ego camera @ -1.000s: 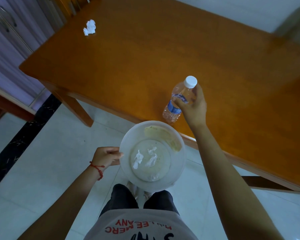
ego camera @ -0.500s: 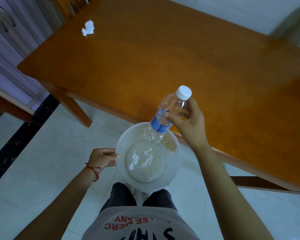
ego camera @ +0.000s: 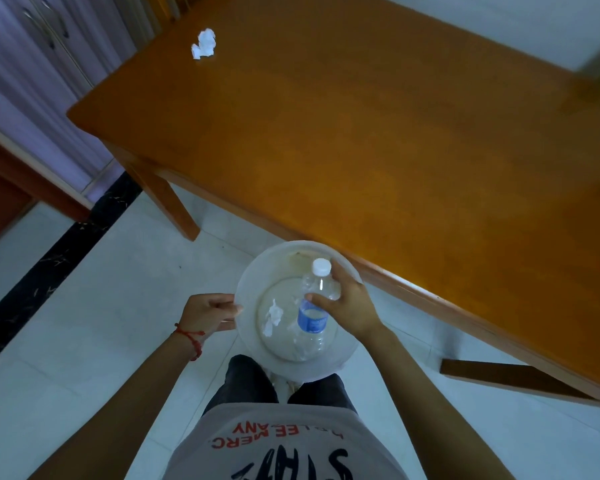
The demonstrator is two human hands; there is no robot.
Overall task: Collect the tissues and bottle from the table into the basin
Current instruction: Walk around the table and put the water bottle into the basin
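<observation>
Inside the round white basin (ego camera: pixel 248 289), right hand (ego camera: pixel 350 306) grips clear plastic bottle (ego camera: pixel 314 306).

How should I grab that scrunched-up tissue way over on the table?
Pinch the crumpled tissue from straight above, fingers closing on its puffy middle. It sits as a loose, lumpy ball alone near the far left corner of the table, with nothing beside it, so probably any side is open.

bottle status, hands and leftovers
Left hand gripping white plastic basin rim. Right hand lowering clear plastic bottle inside. Crumpled white tissue remains on table.
</observation>
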